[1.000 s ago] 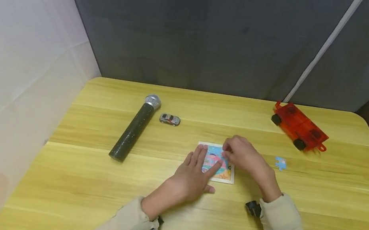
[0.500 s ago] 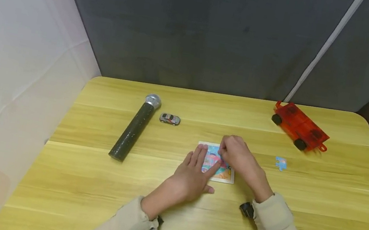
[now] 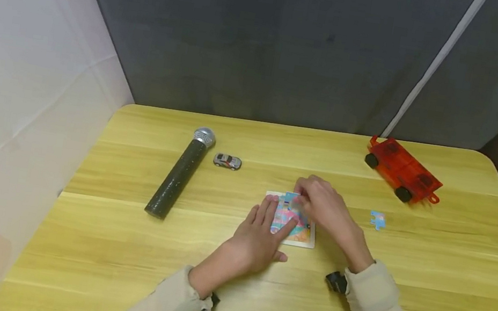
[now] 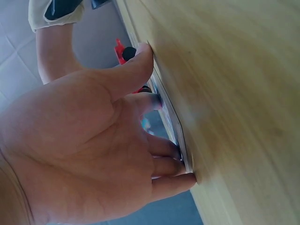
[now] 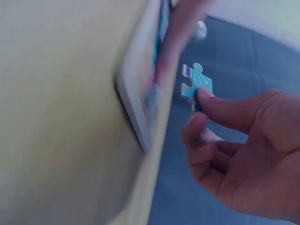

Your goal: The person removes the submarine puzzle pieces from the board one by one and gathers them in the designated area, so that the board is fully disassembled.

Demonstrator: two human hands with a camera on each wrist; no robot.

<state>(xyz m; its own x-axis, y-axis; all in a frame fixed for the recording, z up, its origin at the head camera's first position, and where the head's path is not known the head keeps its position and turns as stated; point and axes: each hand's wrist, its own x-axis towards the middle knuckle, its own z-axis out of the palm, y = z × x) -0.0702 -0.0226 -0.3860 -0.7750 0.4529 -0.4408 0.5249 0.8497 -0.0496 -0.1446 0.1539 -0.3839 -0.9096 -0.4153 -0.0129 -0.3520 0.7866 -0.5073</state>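
Note:
A small framed jigsaw board (image 3: 304,236) with a colourful picture lies mid-table. My left hand (image 3: 261,233) rests flat on its left part, fingers straight, thumb on the table; the left wrist view shows the fingertips (image 4: 180,180) pressing the board's edge (image 4: 171,119). My right hand (image 3: 322,202) hovers over the board's far side and pinches a light blue puzzle piece (image 5: 196,88) between thumb and forefinger, just above the board (image 5: 140,93). A second loose blue piece (image 3: 378,219) lies on the table to the right.
A black microphone with a silver head (image 3: 180,172) lies at the left, a tiny grey toy car (image 3: 227,161) beside it. A red translucent wheeled toy (image 3: 403,170) sits at the far right. The yellow wooden table (image 3: 114,264) meets grey curtains behind.
My right hand has shifted slightly left and away over the board, now lifting a blue piece above it. The left hand stays flat on the board.

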